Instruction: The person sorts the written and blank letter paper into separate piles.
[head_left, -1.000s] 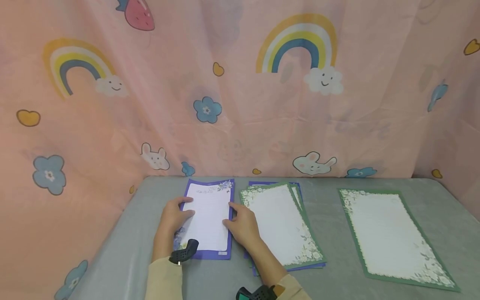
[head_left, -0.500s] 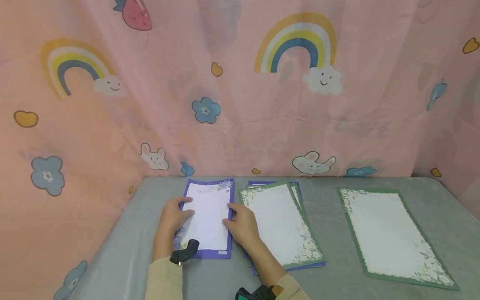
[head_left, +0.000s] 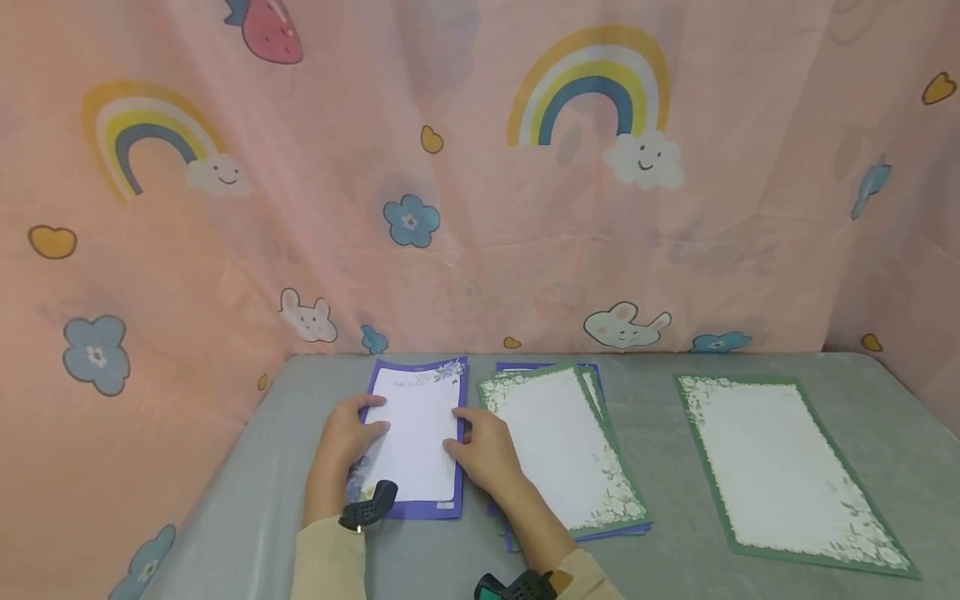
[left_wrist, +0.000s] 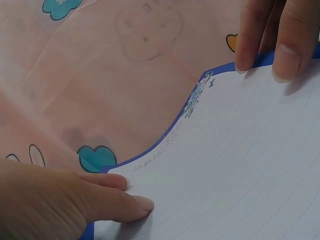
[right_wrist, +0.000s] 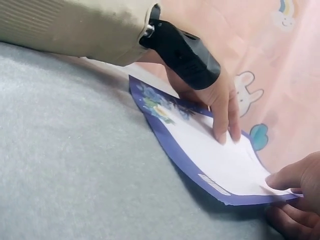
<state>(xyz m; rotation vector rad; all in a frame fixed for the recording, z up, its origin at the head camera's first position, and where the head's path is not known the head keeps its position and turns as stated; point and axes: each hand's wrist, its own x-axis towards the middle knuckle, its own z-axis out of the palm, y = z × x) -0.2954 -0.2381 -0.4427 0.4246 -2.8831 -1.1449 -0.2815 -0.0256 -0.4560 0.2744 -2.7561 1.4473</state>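
Observation:
A lined sheet of stationery paper (head_left: 420,446) with a purple-blue border and flowers at two corners is held by both hands over the left of the table. My left hand (head_left: 347,429) grips its left edge, thumb and a finger on the printed face. At the right edge my right hand (head_left: 486,446) pinches the sheet. The right wrist view shows that hand's thumb (right_wrist: 290,175) on top and other fingers beneath. The sheet bows, its upper edge dipping in the middle in the left wrist view.
Right of the hands lies a loose pile of green- and purple-bordered sheets (head_left: 555,450), overlapped by the right forearm. A single green-bordered sheet (head_left: 795,475) lies farther right on the grey table (head_left: 645,417). A pink patterned curtain (head_left: 480,167) hangs behind the table.
The right hand's fingertips have shifted very slightly left on the sheet. Both hands otherwise keep their hold, and the other sheets stay put.

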